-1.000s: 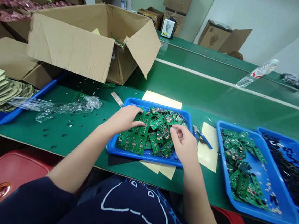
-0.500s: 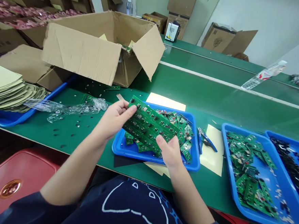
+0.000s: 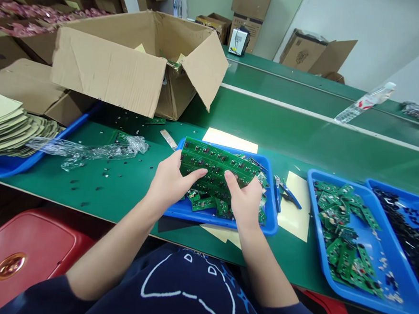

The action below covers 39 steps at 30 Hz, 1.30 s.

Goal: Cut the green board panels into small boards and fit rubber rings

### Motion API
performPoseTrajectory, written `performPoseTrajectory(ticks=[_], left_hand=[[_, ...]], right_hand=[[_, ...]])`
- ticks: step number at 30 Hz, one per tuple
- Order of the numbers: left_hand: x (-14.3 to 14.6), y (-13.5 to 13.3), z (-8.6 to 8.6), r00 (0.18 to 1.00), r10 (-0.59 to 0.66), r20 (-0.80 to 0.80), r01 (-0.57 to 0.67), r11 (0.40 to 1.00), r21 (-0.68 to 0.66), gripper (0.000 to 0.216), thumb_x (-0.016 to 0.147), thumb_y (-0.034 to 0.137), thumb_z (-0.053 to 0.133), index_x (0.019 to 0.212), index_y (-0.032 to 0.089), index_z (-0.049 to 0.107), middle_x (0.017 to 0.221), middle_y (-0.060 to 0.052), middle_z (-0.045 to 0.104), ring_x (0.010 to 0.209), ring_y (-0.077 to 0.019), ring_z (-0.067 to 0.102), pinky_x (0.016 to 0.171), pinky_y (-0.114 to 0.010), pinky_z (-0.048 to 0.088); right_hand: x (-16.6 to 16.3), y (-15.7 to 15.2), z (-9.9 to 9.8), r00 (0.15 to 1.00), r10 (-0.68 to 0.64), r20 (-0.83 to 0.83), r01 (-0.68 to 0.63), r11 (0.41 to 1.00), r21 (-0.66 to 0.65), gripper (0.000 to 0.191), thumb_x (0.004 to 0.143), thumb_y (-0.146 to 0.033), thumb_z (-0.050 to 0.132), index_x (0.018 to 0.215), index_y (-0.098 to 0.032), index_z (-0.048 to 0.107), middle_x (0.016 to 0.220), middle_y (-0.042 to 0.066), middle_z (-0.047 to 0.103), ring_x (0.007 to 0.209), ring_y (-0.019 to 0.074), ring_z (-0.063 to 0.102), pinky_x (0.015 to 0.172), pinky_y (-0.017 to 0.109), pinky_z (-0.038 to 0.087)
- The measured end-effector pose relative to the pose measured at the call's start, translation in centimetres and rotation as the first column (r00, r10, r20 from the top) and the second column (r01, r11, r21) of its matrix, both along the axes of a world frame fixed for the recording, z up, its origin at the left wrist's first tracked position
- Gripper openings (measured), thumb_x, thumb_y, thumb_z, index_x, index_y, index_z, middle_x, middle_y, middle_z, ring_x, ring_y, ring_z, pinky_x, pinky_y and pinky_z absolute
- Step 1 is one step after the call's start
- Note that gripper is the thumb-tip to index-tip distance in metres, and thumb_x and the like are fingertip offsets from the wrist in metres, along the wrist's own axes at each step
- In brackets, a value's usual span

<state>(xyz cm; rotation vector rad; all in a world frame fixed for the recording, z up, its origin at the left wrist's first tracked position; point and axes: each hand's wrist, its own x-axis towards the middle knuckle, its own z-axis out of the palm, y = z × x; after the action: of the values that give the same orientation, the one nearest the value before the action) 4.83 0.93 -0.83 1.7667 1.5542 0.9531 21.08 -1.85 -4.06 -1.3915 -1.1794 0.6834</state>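
A green circuit board panel [image 3: 214,160] with rows of small dark parts is held up between both hands. My left hand [image 3: 170,178] grips its left side, thumb lying on the face of the panel. On the right side my right hand [image 3: 245,198] is closed on it in the same way, with the thumbs near each other at the middle. The fingers behind the panel are hidden. Below it stands a blue tray [image 3: 274,219] with many small green circuit boards [image 3: 203,203], partly covered by the panel and hands.
Right of the tray, blue-handled cutters [image 3: 290,196] lie on yellow paper [image 3: 296,223]. Two more blue trays [image 3: 320,246] hold small boards and black parts [image 3: 402,223]. A large cardboard box [image 3: 107,73], clear plastic wrap [image 3: 91,149] and stacked yellow sheets [image 3: 14,129] stand at left.
My left hand has moved down and its thumb further in along the panel. The panel has turned more level and faces me more squarely. My right hand has shifted slightly.
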Motion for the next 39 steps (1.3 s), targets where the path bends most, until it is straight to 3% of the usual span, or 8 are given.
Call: performPoseTrajectory(ticks=[9,12,18,22,27,30,34,39], left_hand=[[1.2,-0.3,-0.7,0.943,0.173,-0.285,-0.155,0.984,0.087,0.029,0.079,0.040,0.057,0.095,0.015,0.056,0.086,-0.010,0.067,0.084,-0.0301,0.066,0.069,-0.038,0.051],[0.3,0.3,-0.8,0.950,0.095,-0.298,-0.087,0.995,0.041,0.032,0.080,0.040,0.053,0.102,0.016,0.055,0.095,-0.011,0.067,0.093,-0.0300,0.063,0.075,-0.039,0.050],[-3.3,2.2,-1.5,0.866,-0.201,-0.459,0.087,0.963,-0.257,0.052,0.076,0.054,0.054,0.110,0.015,0.053,0.107,-0.014,0.064,0.100,-0.0322,0.060,0.078,-0.040,0.049],[-3.3,2.5,-2.1,0.745,-0.190,-0.639,0.104,0.980,-0.169,0.045,0.079,0.049,0.052,0.105,0.012,0.055,0.098,-0.018,0.062,0.099,-0.0361,0.057,0.078,-0.044,0.047],[-1.2,2.0,-1.1,0.966,-0.203,-0.161,0.207,0.978,0.007,0.047,0.084,0.051,0.044,0.113,0.016,0.051,0.113,-0.013,0.057,0.108,-0.0271,0.053,0.086,-0.040,0.046],[0.3,1.9,-0.6,0.934,-0.352,0.059,0.356,0.931,-0.082,0.043,0.081,0.052,0.049,0.105,0.016,0.054,0.096,-0.008,0.063,0.087,-0.0223,0.059,0.073,-0.035,0.048],[1.0,2.2,-0.3,0.888,-0.459,0.033,0.459,0.880,-0.121,0.030,0.080,0.045,0.055,0.086,0.017,0.056,0.079,-0.003,0.061,0.071,-0.0183,0.057,0.063,-0.031,0.045],[0.9,2.4,-0.3,0.723,-0.689,-0.047,0.669,0.715,-0.203,0.024,0.083,0.040,0.050,0.076,0.018,0.053,0.071,0.000,0.056,0.067,-0.0158,0.053,0.059,-0.027,0.040]], right_hand=[[-1.5,0.4,-0.6,0.976,-0.113,0.187,0.107,0.993,0.042,0.029,0.077,-0.045,0.060,0.076,-0.016,0.058,0.060,0.003,0.062,0.057,0.0197,0.060,0.057,0.033,0.047],[-1.2,0.5,-0.9,0.975,-0.118,0.186,0.114,0.993,0.036,0.030,0.078,-0.046,0.058,0.077,-0.016,0.058,0.060,0.003,0.062,0.060,0.0204,0.060,0.060,0.034,0.048],[0.8,1.4,-1.1,0.978,-0.140,-0.152,0.112,0.978,-0.177,0.044,0.080,-0.053,0.051,0.103,-0.015,0.056,0.095,0.012,0.065,0.090,0.0248,0.062,0.069,0.039,0.052],[0.2,1.8,-1.1,0.870,-0.115,-0.479,-0.013,0.967,-0.256,0.050,0.082,-0.054,0.044,0.113,-0.015,0.052,0.112,0.015,0.061,0.101,0.0256,0.061,0.076,0.042,0.053],[-1.6,1.3,-1.2,0.770,0.062,-0.635,-0.158,0.983,-0.096,0.046,0.083,-0.053,0.043,0.110,-0.018,0.055,0.105,0.011,0.066,0.098,0.0253,0.063,0.080,0.044,0.052],[-2.0,0.9,-1.8,0.801,0.162,-0.576,-0.218,0.975,-0.030,0.044,0.083,-0.053,0.045,0.107,-0.019,0.059,0.101,0.009,0.067,0.099,0.0249,0.062,0.084,0.043,0.050],[0.0,0.9,-1.4,0.875,0.260,-0.407,-0.284,0.959,0.002,0.043,0.084,-0.050,0.046,0.115,-0.022,0.053,0.108,0.008,0.064,0.098,0.0222,0.060,0.082,0.038,0.049],[3.2,1.6,0.8,0.861,0.503,0.079,-0.480,0.853,-0.206,0.028,0.085,-0.044,0.048,0.096,-0.021,0.059,0.078,0.003,0.062,0.071,0.0185,0.059,0.062,0.031,0.045]])
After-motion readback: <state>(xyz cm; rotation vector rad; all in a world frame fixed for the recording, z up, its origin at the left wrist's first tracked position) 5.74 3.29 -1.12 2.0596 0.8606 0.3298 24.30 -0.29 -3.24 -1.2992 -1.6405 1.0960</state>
